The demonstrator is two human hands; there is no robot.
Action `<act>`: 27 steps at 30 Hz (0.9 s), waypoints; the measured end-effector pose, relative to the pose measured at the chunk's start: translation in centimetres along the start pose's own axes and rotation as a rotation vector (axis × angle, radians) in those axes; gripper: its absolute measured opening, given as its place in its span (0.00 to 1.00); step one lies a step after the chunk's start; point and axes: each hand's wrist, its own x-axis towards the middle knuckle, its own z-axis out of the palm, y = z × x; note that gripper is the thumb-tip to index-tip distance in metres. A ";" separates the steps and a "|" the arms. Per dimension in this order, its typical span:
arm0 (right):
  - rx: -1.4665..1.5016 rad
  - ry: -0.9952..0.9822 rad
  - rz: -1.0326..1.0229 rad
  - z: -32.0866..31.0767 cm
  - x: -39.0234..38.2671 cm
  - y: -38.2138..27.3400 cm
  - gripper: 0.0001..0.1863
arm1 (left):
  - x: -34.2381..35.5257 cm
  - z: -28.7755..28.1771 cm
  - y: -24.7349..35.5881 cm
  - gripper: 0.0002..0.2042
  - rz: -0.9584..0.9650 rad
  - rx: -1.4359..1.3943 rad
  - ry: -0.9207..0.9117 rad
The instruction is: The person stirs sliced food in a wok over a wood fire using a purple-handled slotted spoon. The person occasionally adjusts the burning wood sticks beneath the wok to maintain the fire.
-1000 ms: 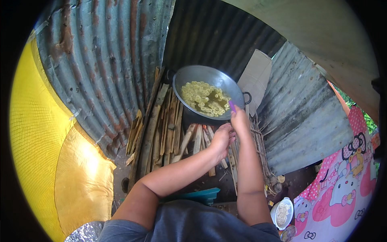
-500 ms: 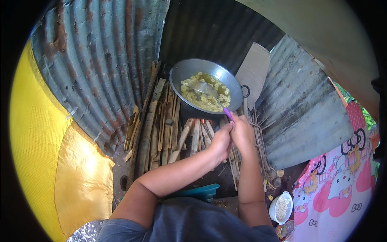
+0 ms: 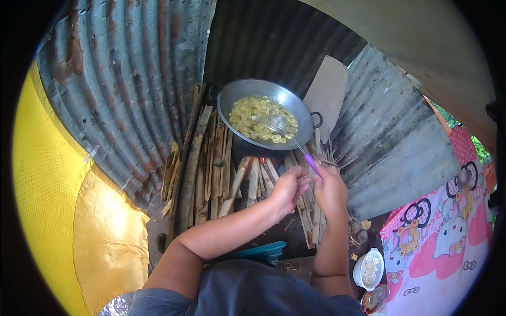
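My right hand (image 3: 330,192) is wrapped round the purple handle of a wire skimmer (image 3: 312,163), whose mesh head rests in the wok among the food. The large metal wok (image 3: 287,97) holds many thin, round yellow slices (image 3: 253,113), like banana, in a yellowish liquid that looks like oil. Just left of the handle, my left hand (image 3: 289,190) is held up with its fingers loosely bent and apart, and nothing shows in it. Under the wok's near side, the ends of burning sticks (image 3: 262,159) glow orange.
Split firewood (image 3: 200,174) lies left of and below the wok. Corrugated metal sheets (image 3: 121,95) stand around it, with a cardboard piece (image 3: 327,92) at right. Near my right elbow are a white bowl (image 3: 357,273) with pale food and a jar (image 3: 377,296). A teal object (image 3: 263,251) lies before me.
My left hand has come away from my right hand and opened. My right hand has moved slightly right and nearer with the skimmer, whose head has shifted toward the wok's near right side.
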 end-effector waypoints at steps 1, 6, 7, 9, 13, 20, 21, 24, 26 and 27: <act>-0.010 -0.028 0.043 -0.2 -0.4 0.3 0.17 | -0.1 0.0 0.0 0.14 -0.004 0.012 0.019; 0.060 0.072 -0.159 -0.3 0.7 2.7 0.18 | -0.3 0.5 0.0 0.16 0.011 0.027 -0.043; 0.140 0.040 -0.099 0.1 1.7 3.2 0.17 | -0.4 0.6 0.0 0.16 0.010 0.045 -0.025; 0.142 0.078 0.088 1.0 3.4 4.5 0.16 | -0.5 0.6 0.2 0.15 0.026 0.066 -0.003; 0.098 0.180 0.073 4.4 6.1 6.1 0.17 | -0.5 -0.1 0.6 0.15 0.022 0.132 -0.003; 0.400 0.046 0.024 6.1 6.1 5.2 0.18 | 0.8 -0.4 0.5 0.16 0.234 0.256 0.108; 0.438 0.027 0.035 6.0 6.4 5.4 0.17 | 0.9 -0.4 0.6 0.16 0.235 0.208 0.094; 0.557 0.079 0.022 5.9 8.3 6.8 0.17 | 1.4 -0.2 1.0 0.16 0.188 0.137 0.072; 0.363 0.088 0.040 7.3 10.4 7.7 0.18 | 1.9 0.2 1.2 0.16 0.180 0.129 0.055; 0.302 0.116 0.030 8.2 11.4 7.8 0.18 | 2.1 0.3 1.2 0.16 0.176 0.137 0.063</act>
